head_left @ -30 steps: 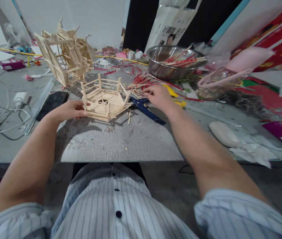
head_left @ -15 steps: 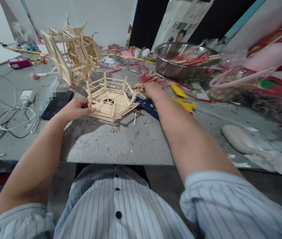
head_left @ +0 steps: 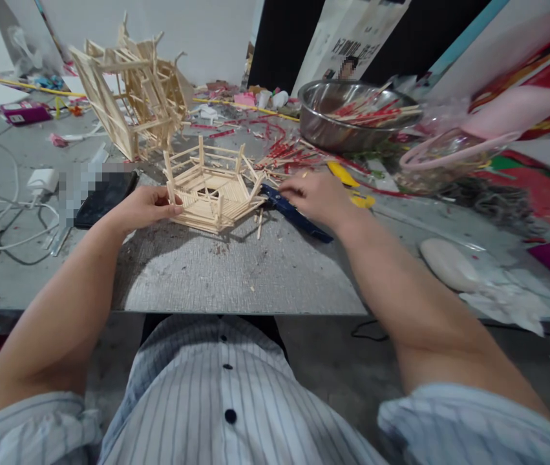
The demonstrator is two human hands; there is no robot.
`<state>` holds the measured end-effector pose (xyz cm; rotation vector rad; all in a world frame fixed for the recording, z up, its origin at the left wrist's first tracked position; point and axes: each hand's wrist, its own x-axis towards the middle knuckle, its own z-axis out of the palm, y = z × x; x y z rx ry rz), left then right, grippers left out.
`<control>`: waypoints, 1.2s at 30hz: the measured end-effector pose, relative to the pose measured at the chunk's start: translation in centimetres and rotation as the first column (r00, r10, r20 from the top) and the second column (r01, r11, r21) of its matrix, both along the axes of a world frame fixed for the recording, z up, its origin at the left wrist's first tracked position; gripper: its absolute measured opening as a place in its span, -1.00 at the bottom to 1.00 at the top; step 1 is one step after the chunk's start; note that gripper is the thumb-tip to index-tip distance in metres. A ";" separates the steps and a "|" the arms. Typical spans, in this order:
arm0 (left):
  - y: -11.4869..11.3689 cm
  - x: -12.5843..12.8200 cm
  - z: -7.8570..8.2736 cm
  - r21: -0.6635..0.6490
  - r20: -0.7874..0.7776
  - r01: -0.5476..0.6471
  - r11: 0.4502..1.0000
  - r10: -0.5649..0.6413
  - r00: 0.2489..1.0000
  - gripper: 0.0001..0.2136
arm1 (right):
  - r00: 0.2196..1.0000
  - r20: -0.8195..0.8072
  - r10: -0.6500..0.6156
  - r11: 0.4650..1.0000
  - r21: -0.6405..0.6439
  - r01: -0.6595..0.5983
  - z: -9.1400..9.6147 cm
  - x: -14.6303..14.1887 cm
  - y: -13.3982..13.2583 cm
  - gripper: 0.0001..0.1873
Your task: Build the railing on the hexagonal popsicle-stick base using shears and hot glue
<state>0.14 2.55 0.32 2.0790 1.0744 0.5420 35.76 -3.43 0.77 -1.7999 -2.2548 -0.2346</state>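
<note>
A low six-sided platform of thin wooden sticks (head_left: 236,190), with short posts and rails round its rim, lies flat on the table. My left hand (head_left: 146,205) grips its left corner, thumb above the edge and fingers round a post. My right hand (head_left: 318,196) is just right of the platform, over a dark blue hand tool (head_left: 301,221) that looks like pliers. Its fingers are bent and pinched together; anything between them is too small to make out. Loose red-tipped sticks (head_left: 291,155) lie in a heap behind that hand.
A taller stick framework (head_left: 134,97) stands behind at left. A metal bowl (head_left: 320,126) of sticks is at back right, near yellow-handled tools (head_left: 342,174). A phone (head_left: 105,200), a white charger (head_left: 42,183), cables, and a pale oval object (head_left: 449,265) lie about.
My right hand has drawn back toward me and to the right from the loose sticks, uncovering more of the blue tool. My left hand still holds the platform. The camera view has shifted slightly.
</note>
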 end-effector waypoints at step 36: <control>-4.0 5.0 5.5 0.570 -0.352 0.132 0.811 0.095 0.931 -0.65 | -0.349 -0.855 -0.383 0.923 -0.367 -0.113 -1.4 -8.6 -1.4 -0.82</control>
